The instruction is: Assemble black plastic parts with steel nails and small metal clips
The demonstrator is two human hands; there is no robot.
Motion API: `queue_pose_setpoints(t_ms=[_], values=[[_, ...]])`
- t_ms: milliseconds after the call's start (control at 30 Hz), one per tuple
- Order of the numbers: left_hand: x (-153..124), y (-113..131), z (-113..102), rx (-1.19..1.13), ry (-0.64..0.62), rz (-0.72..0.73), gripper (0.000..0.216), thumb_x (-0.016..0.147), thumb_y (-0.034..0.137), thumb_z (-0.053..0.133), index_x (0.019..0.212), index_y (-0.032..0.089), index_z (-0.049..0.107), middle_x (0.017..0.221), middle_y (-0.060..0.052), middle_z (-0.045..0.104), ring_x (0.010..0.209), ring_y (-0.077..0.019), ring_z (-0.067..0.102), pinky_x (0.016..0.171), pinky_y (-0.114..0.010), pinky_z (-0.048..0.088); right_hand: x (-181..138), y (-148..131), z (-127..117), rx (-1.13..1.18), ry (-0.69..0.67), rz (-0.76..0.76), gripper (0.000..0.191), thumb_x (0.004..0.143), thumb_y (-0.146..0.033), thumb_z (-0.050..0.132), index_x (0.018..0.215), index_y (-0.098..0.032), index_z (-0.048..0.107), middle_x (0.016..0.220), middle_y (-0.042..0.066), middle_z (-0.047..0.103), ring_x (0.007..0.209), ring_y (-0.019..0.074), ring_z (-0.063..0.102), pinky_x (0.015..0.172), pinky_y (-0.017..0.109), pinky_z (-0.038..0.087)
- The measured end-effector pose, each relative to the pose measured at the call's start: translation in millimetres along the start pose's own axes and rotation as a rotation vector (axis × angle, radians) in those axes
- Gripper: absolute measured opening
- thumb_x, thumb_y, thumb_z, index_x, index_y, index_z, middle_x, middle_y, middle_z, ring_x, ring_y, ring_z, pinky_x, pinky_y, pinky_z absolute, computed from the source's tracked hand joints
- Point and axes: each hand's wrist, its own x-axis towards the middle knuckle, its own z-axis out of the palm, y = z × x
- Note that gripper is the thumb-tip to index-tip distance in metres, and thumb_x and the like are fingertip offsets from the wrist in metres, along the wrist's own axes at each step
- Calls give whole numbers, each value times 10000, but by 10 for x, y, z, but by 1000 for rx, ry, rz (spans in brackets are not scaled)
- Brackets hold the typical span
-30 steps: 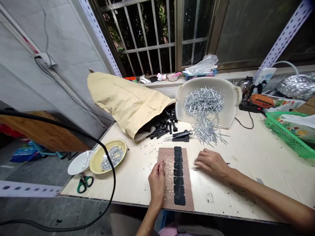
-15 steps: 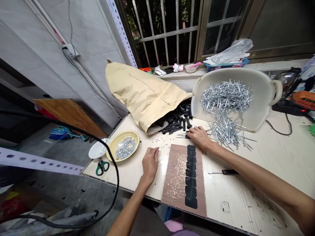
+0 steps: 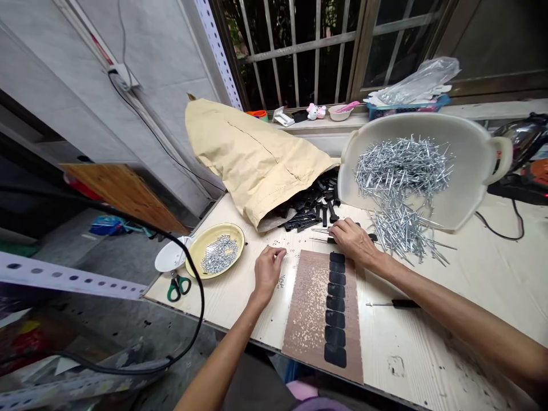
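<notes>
My left hand [image 3: 267, 268] rests on the pale table with its fingers curled together, pinching at tiny silver bits scattered left of the brown board [image 3: 306, 308]. What it holds, if anything, is too small to see. My right hand [image 3: 351, 240] lies palm down above the board's top edge, fingers closed over thin black parts with pins [image 3: 322, 233]. A row of black pads [image 3: 335, 311] runs down the board, beside a patch of fine specks. A heap of silver pins [image 3: 400, 200] spills from a tilted white tub [image 3: 464, 171] just right of my right hand.
A tan paper sack [image 3: 252, 157] lies open with black parts [image 3: 310, 208] spilling out. A yellow dish of small silver pieces [image 3: 217, 254], a white dish [image 3: 169, 261] and green scissors [image 3: 177, 285] sit at the left edge. One assembled black-handled pin [image 3: 391, 303] lies right of the board. A black cable [image 3: 188, 285] loops at left.
My right hand left the table right of the board and reached up to the black parts above it. My left hand moved off the board to the loose silver bits and curled.
</notes>
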Motion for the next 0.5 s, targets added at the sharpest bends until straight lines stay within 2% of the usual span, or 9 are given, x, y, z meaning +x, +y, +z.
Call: queue_pose_setpoints(t_ms=[100, 200, 300, 500], values=[[-61, 168, -7, -640, -103, -325, 344, 673, 415, 704, 860, 127, 676, 718, -36, 611, 547, -83, 501, 449, -189, 343, 7, -330, -280, 219, 80, 83, 279, 929, -175, 379, 1143, -167, 559, 968, 83, 554, 861, 173, 516, 740, 290, 460], [-165, 334, 18, -1035, -195, -453, 348, 607, 311, 782, 860, 109, 656, 700, -19, 611, 536, -48, 504, 444, -142, 373, -10, -659, -484, 402, 63, 111, 272, 931, -204, 395, 1144, -200, 565, 964, 57, 553, 841, 143, 549, 737, 270, 478], [-277, 456, 48, -1184, -195, -461, 305, 623, 249, 782, 859, 111, 647, 738, -23, 641, 585, -51, 551, 536, -146, 460, -46, -856, -565, 422, 46, 153, 239, 931, -258, 421, 1083, -219, 602, 939, 45, 568, 830, 141, 561, 714, 256, 470], [-416, 590, 83, -1216, -167, -425, 261, 642, 255, 773, 812, 105, 644, 748, -21, 656, 585, -51, 578, 596, -162, 507, -98, -954, -628, 340, 38, 158, 265, 942, -303, 403, 1076, -241, 623, 918, 46, 603, 830, 143, 568, 694, 233, 434]])
